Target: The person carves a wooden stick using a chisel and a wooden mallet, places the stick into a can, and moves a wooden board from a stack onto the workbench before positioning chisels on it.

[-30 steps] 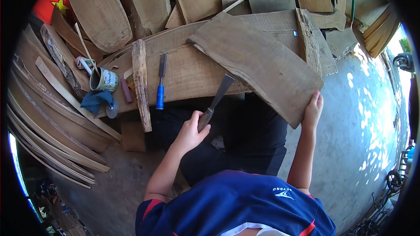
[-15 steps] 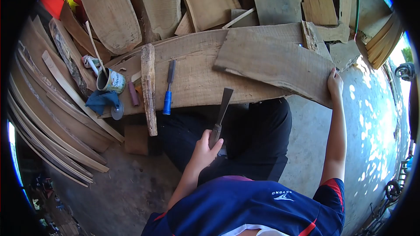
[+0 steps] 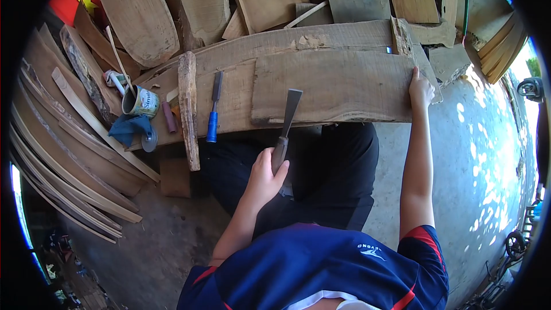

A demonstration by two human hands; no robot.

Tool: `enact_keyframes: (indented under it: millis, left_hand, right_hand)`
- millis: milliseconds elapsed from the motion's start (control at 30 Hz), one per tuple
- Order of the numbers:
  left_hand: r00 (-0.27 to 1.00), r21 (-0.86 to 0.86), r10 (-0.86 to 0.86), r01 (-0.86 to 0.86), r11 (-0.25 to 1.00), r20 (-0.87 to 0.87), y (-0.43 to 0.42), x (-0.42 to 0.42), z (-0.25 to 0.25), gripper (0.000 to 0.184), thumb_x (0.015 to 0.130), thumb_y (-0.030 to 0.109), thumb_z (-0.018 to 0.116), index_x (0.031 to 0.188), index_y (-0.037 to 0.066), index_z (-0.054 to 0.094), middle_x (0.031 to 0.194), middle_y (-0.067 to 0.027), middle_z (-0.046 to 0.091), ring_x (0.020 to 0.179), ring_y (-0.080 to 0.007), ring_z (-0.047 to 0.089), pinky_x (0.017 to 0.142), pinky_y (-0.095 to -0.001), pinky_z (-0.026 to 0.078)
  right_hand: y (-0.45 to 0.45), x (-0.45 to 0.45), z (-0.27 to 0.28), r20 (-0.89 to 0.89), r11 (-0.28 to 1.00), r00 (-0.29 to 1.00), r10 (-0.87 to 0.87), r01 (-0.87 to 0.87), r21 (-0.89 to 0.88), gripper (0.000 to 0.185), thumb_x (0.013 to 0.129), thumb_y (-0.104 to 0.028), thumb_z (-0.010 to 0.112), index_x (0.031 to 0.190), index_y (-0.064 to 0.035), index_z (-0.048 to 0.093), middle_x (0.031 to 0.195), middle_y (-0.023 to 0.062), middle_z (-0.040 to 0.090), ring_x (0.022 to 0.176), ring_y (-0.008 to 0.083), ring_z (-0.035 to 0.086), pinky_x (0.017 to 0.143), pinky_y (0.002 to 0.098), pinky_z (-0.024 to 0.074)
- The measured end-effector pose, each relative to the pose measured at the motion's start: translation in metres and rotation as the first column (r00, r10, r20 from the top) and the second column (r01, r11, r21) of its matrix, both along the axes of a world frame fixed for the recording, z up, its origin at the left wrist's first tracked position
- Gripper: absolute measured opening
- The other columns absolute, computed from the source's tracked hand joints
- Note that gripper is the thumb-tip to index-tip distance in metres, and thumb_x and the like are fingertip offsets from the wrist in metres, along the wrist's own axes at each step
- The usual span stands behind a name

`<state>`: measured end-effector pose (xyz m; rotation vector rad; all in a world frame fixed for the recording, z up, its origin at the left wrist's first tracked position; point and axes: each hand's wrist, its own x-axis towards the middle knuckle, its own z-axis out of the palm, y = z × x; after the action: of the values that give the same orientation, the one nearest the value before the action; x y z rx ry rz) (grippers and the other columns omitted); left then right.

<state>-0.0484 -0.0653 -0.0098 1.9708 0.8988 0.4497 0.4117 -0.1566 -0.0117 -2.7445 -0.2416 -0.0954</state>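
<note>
My left hand (image 3: 265, 179) is closed around the dark handle of a chisel (image 3: 291, 110), its flat blade pointing up and away from me over my lap. At the right end of a smaller wooden board (image 3: 333, 87), my right hand (image 3: 422, 89) grips the edge. That board lies flat along a long wide plank (image 3: 236, 93) across my legs. Left of the board, a blue-handled chisel (image 3: 213, 125) rests on the plank. Beside it a rough strip of wood (image 3: 187, 109) lies crosswise, its near end jutting past the plank's edge.
A tin can (image 3: 144, 102) with sticks in it stands at the plank's left end, near a blue cloth (image 3: 127, 128) and a reddish-brown cylinder (image 3: 169, 117). Curved boards (image 3: 74, 166) are stacked at left. Large planks (image 3: 135, 14) lean at the back. Concrete floor (image 3: 459, 183) shows at right.
The smaller board has swung from a slant to nearly parallel with the plank and shifted left, my right hand moving with it. My left hand still holds the chisel, slightly further forward.
</note>
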Motion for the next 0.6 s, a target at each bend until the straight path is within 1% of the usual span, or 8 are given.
enact_keyframes:
  millis: [100,200,300,333,367,433,533,600]
  left_hand:
    - [0.998,0.074,-0.003,-0.002,0.997,0.062,-0.003,0.011,0.002,0.056,0.082,0.011,0.063,0.130,0.000,0.037,0.116,-0.0241,0.050,0.111,-0.0372,0.051,0.095,-0.0396,0.040]
    - [0.977,0.077,-0.085,0.071,0.994,0.195,-0.007,0.013,0.016,0.065,0.081,0.008,0.063,0.137,0.002,0.031,0.122,-0.0232,0.046,0.117,-0.0343,0.047,0.101,-0.0393,0.036]
    - [0.979,-0.093,-0.072,0.091,0.992,0.189,-0.003,0.006,0.021,0.066,0.082,0.007,0.061,0.140,0.004,0.030,0.128,-0.0230,0.044,0.119,-0.0331,0.046,0.103,-0.0383,0.034]
    - [0.990,-0.069,-0.044,0.054,0.996,0.133,-0.001,0.005,0.021,0.060,0.086,0.010,0.058,0.140,0.004,0.031,0.110,-0.0230,0.056,0.101,-0.0311,0.058,0.090,-0.0361,0.044]
    - [0.992,-0.074,-0.025,0.034,0.997,0.121,0.001,-0.001,0.022,0.060,0.086,0.010,0.058,0.140,0.004,0.031,0.110,-0.0230,0.056,0.101,-0.0311,0.058,0.090,-0.0361,0.044]
    - [0.992,-0.114,-0.063,0.050,0.992,-0.111,0.007,-0.008,0.027,0.057,0.094,0.017,0.051,0.145,0.017,0.025,0.082,-0.0072,0.058,0.057,-0.0097,0.055,0.051,-0.0248,0.048]
    - [0.989,-0.154,-0.023,0.000,0.988,-0.146,0.008,-0.016,0.038,0.054,0.097,0.025,0.047,0.146,0.017,0.025,0.069,-0.0039,0.055,0.051,-0.0097,0.054,0.049,-0.0245,0.047]
    - [0.988,-0.158,0.020,-0.045,0.986,-0.156,0.008,-0.020,0.040,0.053,0.097,0.025,0.047,0.146,0.018,0.026,0.069,-0.0041,0.055,0.051,-0.0092,0.054,0.048,-0.0242,0.047]
  right_hand:
    - [0.011,-0.021,0.003,0.070,0.970,0.976,-0.206,0.195,0.146,0.061,0.088,-0.052,0.050,0.115,0.0019,0.049,0.119,0.0266,0.052,0.113,0.0440,0.048,0.090,0.0543,0.0399]
    - [0.027,-0.057,0.010,0.366,0.992,0.922,0.125,-0.124,-0.025,0.051,0.084,-0.044,0.058,0.117,-0.0080,0.046,0.118,0.0197,0.047,0.115,0.0364,0.042,0.088,0.0536,0.0353]
    - [0.064,-0.102,0.018,0.338,0.880,0.832,0.440,-0.475,0.023,0.045,0.084,-0.046,0.057,0.116,-0.0142,0.053,0.130,0.0154,0.043,0.123,0.0352,0.038,0.094,0.0547,0.0337]
    - [0.079,-0.115,0.016,0.338,0.819,0.781,0.525,-0.572,0.051,0.045,0.085,-0.048,0.056,0.117,-0.0166,0.054,0.135,0.0139,0.041,0.127,0.0347,0.035,0.097,0.0548,0.0326]
    - [0.103,-0.125,0.006,0.397,0.760,0.691,0.604,-0.649,-0.026,0.046,0.085,-0.050,0.054,0.121,-0.0196,0.054,0.139,0.0129,0.039,0.131,0.0339,0.032,0.099,0.0545,0.0311]
    - [0.140,-0.137,0.002,0.373,0.650,0.564,0.737,-0.742,-0.164,0.049,0.087,-0.052,0.049,0.126,-0.0235,0.052,0.144,0.0104,0.035,0.135,0.0323,0.028,0.102,0.0540,0.0289]
    - [0.172,-0.147,-0.008,0.359,0.561,0.488,0.796,-0.817,-0.133,0.047,0.090,-0.052,0.043,0.124,-0.0210,0.055,0.143,0.0087,0.038,0.134,0.0297,0.031,0.105,0.0546,0.0250]
    - [0.183,-0.156,-0.011,0.200,0.635,0.606,0.770,-0.759,-0.148,0.045,0.091,-0.048,0.041,0.118,-0.0174,0.059,0.136,0.0091,0.046,0.132,0.0289,0.035,0.106,0.0556,0.0230]
